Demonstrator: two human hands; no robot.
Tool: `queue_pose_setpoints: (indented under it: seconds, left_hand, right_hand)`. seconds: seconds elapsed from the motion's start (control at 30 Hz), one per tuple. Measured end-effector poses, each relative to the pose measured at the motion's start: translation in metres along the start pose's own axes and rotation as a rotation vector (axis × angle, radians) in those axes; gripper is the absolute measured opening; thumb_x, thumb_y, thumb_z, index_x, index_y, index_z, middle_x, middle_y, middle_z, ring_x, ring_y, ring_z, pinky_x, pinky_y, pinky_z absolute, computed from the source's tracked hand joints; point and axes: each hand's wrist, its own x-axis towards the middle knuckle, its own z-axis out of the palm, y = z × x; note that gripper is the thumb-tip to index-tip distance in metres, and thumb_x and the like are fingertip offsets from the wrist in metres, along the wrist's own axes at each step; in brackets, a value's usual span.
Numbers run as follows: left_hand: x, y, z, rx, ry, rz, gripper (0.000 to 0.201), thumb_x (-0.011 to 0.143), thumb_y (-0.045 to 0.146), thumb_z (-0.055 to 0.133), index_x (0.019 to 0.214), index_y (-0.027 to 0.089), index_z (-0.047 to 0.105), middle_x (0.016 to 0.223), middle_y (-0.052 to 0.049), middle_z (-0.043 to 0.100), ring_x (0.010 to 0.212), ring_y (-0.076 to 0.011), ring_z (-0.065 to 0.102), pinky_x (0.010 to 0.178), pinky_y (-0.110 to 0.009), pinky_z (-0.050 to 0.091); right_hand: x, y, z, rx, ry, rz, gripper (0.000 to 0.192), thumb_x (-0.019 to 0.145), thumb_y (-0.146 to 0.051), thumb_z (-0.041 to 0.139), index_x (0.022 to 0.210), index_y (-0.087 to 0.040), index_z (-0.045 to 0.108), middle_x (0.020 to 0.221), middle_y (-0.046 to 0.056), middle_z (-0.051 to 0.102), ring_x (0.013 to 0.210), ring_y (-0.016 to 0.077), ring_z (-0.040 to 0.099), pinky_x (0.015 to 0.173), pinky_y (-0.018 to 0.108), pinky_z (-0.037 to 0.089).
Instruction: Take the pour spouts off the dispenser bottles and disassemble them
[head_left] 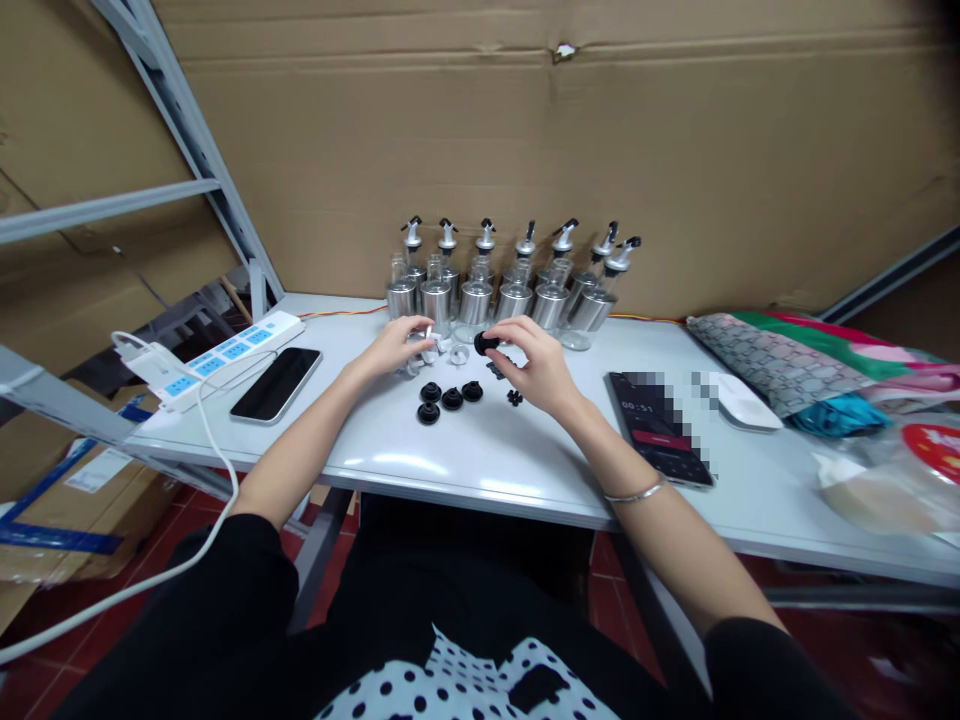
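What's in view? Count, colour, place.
Spouted glass bottles, metal sleeves: seven, silver, table rear
Open glass bottles: about five, silver, table rear
Round flanged parts: four, black, table centre
Tiny parts: several, black, right of centre
Small pieces: uncounted, whitish, centre rear
Smartphones: two, black, left and right
Long power strip, cable: one each, white, left
Rounded device: one, white, right
Patterned fabric: uncounted, multicoloured, right
Cardboard sheeting: uncounted, brown, behind
Taped cardboard box: one, brown, lower left
Metal frame: one, grey, left
Floor tiles: several, red, below
Table: one, white, centre
Left grip: one, at whitish pieces
Right grip: one, holding round black part
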Motion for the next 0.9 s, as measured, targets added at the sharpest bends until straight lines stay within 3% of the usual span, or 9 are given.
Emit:
queue_pose_setpoints:
  seconds: [0.2, 0.37, 0.47, 0.67, 0.9]
  left_hand:
    - [-0.003, 0.009, 0.01, 0.169, -0.087, 0.182, 0.036, 0.076, 0.045, 0.067, 0.097, 0.016, 0.062, 0.107, -0.009, 0.061, 0.107, -0.0247, 0.052, 0.097, -0.042, 0.042]
    - [-0.006, 0.01, 0.022, 0.233, -0.132, 0.189, 0.054, 0.078, 0.044, 0.066, 0.122, 0.016, 0.052, 0.131, -0.015, 0.048, 0.123, -0.0287, 0.043, 0.102, -0.045, 0.038]
    - [-0.005, 0.011, 0.028, 0.239, -0.147, 0.24, 0.056, 0.084, 0.047, 0.059, 0.131, 0.018, 0.047, 0.134, -0.015, 0.048, 0.125, -0.0278, 0.044, 0.103, -0.044, 0.037]
    - [0.004, 0.013, 0.038, 0.313, -0.209, 0.386, 0.037, 0.094, 0.042, 0.042, 0.117, 0.02, 0.06, 0.12, -0.011, 0.06, 0.115, -0.0252, 0.053, 0.096, -0.04, 0.039]
    - [0.011, 0.004, 0.043, 0.361, -0.098, 0.357, 0.033, 0.092, 0.039, 0.042, 0.104, 0.018, 0.065, 0.104, -0.01, 0.061, 0.092, -0.0212, 0.059, 0.08, -0.032, 0.044]
  right_hand:
    - [0.0, -0.001, 0.0, 0.012, 0.005, -0.031, 0.013, 0.088, -0.019, 0.053, 0.097, -0.02, 0.062, 0.094, 0.009, 0.063, 0.091, 0.0217, 0.06, 0.079, 0.036, 0.05]
    - [0.0, -0.001, 0.001, 0.013, -0.003, -0.027, 0.012, 0.088, -0.02, 0.053, 0.097, -0.021, 0.061, 0.093, 0.008, 0.063, 0.091, 0.0214, 0.06, 0.079, 0.036, 0.05]
    - [0.0, -0.001, 0.0, 0.008, -0.023, -0.01, 0.012, 0.088, -0.021, 0.053, 0.097, -0.022, 0.061, 0.094, 0.008, 0.064, 0.092, 0.0215, 0.06, 0.08, 0.037, 0.049]
    - [-0.001, 0.002, 0.002, 0.034, -0.086, 0.013, 0.018, 0.083, -0.014, 0.049, 0.095, -0.02, 0.061, 0.095, 0.008, 0.062, 0.079, 0.0168, 0.059, 0.065, 0.029, 0.048]
    - [-0.001, -0.002, -0.002, 0.125, -0.295, 0.158, 0.023, 0.067, -0.009, 0.054, 0.088, -0.018, 0.061, 0.074, 0.0, 0.06, 0.062, 0.012, 0.053, 0.06, 0.025, 0.043]
